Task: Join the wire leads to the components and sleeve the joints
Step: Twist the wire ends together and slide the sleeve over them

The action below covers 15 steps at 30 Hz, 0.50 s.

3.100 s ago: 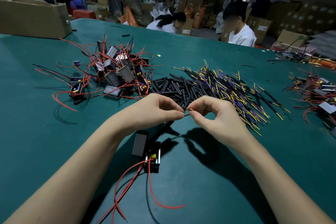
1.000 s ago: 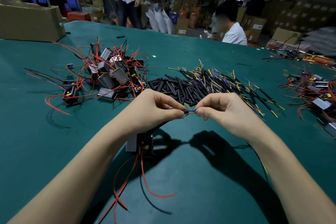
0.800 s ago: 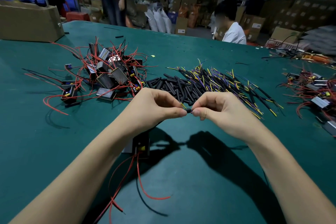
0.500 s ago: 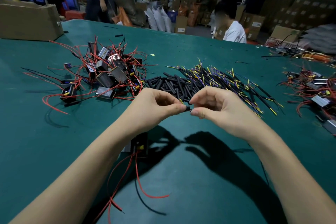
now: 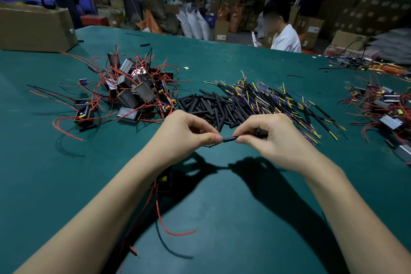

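Black sleeve (image 5: 229, 139) held level above the green table (image 5: 222, 218), between both hands. Left hand (image 5: 184, 133): thumb and curled fingers pinch its left end. Right hand (image 5: 269, 138): fingers curled, thumb and forefinger pinch the right end. Component (image 5: 164, 181) with red leads (image 5: 162, 220) hangs under the left wrist, partly hidden. Just behind the hands: loose pile of black sleeves (image 5: 211, 107). Beside it to the right, yellow-and-purple wire leads (image 5: 273, 100); to the left, heap of components with red wires (image 5: 131, 93). Cardboard box (image 5: 35, 26) far left.
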Tool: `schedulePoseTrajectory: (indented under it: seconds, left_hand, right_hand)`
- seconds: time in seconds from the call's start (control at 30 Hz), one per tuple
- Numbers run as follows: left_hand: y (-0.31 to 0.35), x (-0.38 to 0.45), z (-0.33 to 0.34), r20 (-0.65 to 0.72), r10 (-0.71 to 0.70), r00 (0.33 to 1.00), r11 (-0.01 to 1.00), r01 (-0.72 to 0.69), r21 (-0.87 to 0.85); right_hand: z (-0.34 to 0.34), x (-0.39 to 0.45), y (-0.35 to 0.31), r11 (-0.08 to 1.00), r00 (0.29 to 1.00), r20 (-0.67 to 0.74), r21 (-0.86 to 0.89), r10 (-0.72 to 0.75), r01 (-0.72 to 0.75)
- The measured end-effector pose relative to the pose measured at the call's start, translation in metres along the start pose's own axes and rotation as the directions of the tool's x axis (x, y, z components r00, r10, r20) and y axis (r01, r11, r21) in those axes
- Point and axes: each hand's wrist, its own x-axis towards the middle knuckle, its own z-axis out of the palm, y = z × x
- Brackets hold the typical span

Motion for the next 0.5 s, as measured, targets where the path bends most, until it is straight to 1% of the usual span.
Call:
schedulePoseTrajectory:
  seconds: [0.1, 0.2, 0.27, 0.33, 0.37, 0.43, 0.5]
  left_hand:
    - [0.005, -0.001, -0.008, 0.011, 0.005, 1.0, 0.998, -0.006, 0.068]
    - [0.012, -0.002, -0.033, -0.085, 0.016, 0.996, 0.99, -0.003, 0.142]
    - [0.016, -0.008, -0.046, -0.11, 0.039, 0.993, 0.958, -0.006, 0.287]
    - [0.016, -0.019, -0.049, -0.057, 0.046, 0.997, 0.889, -0.015, 0.458]
    - [0.014, -0.024, -0.047, -0.035, 0.035, 0.999, 0.857, -0.012, 0.515]
    - [0.007, -0.032, -0.044, -0.029, 0.003, 1.0, 0.835, 0.013, 0.55]
    - [0.0, -0.037, -0.041, -0.049, -0.019, 0.999, 0.845, 0.042, 0.533]
  right_hand:
    - [0.001, 0.001, 0.004, 0.998, 0.998, 0.008, 0.002, 0.06, -0.06]
    - [0.002, 0.001, 0.008, 0.995, 0.995, 0.02, -0.019, 0.101, -0.101]
    - [0.003, 0.001, 0.009, 0.993, 0.993, 0.028, -0.024, 0.116, -0.115]
    - [0.003, 0.001, 0.009, 0.994, 0.993, 0.032, -0.01, 0.114, -0.113]
    - [0.003, 0.002, 0.009, 0.994, 0.993, 0.031, -0.001, 0.11, -0.11]
    - [0.004, 0.002, 0.009, 0.995, 0.995, 0.024, 0.018, 0.101, -0.102]
    - [0.004, 0.001, 0.009, 0.995, 0.995, 0.023, 0.032, 0.098, -0.098]
